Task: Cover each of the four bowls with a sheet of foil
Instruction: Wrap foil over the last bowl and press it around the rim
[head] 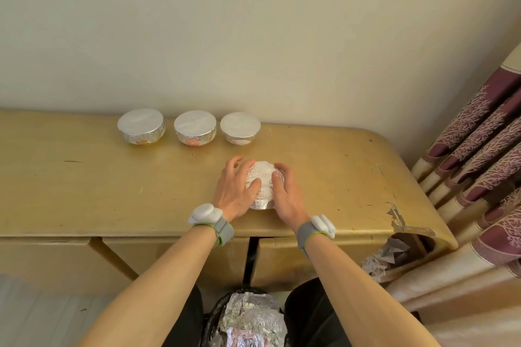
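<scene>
- Desk (84,191): yellow wooden top, scuffed; veneer torn and peeling at the near right corner
- Wall (253,22): plain cream, directly behind the desk
- Left bowl (141,127): back row, near the wall; top sealed flat with foil, foil folded down the side, an orange pattern showing below it
- Middle bowl (195,128): back row, just beside the left bowl; foil drawn smooth over the top, an orange pattern visible at the base
- Right bowl (240,128): back row, just beside the middle bowl; foil over the top, white side showing underneath
- Fourth bowl (261,186): near the front edge of the desk, well apart from the back row; wrapped in crinkled foil over top and sides
- Left hand (235,189): fingers spread, pressed against the left side of the fourth bowl, thumb lying on the foil top
- Right hand (286,191): fingers curved round the right side of the fourth bowl, thumb on the foil top; the bowl is clasped between both hands
- Wrist bands (222,227): grey, one on each wrist, each carrying a white device
- Crumpled foil (248,318): loose heap at the bottom edge, between the person's knees
- Curtain (479,155): purple and cream, patterned, hanging at far right
</scene>
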Action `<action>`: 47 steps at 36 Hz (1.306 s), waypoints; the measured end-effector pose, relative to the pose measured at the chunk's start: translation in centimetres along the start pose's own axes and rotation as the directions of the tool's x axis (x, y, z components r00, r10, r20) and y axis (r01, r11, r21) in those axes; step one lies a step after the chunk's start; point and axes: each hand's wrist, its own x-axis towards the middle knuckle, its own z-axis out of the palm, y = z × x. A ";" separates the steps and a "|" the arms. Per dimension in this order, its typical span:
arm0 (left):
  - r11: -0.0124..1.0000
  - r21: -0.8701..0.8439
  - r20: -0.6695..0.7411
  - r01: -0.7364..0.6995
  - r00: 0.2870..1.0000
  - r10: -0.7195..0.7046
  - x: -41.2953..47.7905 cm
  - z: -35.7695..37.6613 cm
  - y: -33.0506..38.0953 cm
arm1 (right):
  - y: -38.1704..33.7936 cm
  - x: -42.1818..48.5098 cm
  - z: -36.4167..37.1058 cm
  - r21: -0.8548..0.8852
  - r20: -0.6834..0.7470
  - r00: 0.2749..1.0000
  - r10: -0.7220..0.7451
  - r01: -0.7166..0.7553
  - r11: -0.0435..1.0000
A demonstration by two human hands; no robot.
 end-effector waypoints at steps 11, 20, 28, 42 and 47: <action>0.729 -0.439 0.102 0.526 0.835 -0.541 -1.6 -2.1 -0.4 | 0.6 0.2 -1.8 0.330 -0.007 0.920 0.392 -0.368 0.869; 0.273 -0.728 0.340 0.629 0.677 -0.653 -1.4 -3.4 0.3 | -0.7 -1.5 -2.6 0.400 0.130 0.889 0.438 -0.452 0.798; 0.711 -0.484 0.048 0.511 0.826 -0.561 -0.1 -4.0 -0.5 | 0.1 -1.5 -3.5 0.222 0.171 0.885 0.433 -0.462 0.859; 0.963 0.241 -0.006 -0.122 0.992 0.127 -1.3 -0.2 0.6 | -0.6 1.1 0.5 -0.432 0.219 0.927 -0.303 0.371 0.822; 0.981 0.140 -0.072 -0.134 0.987 0.145 -1.7 0.2 0.0 | -0.3 0.2 0.7 -0.176 0.074 0.966 -0.247 0.256 0.950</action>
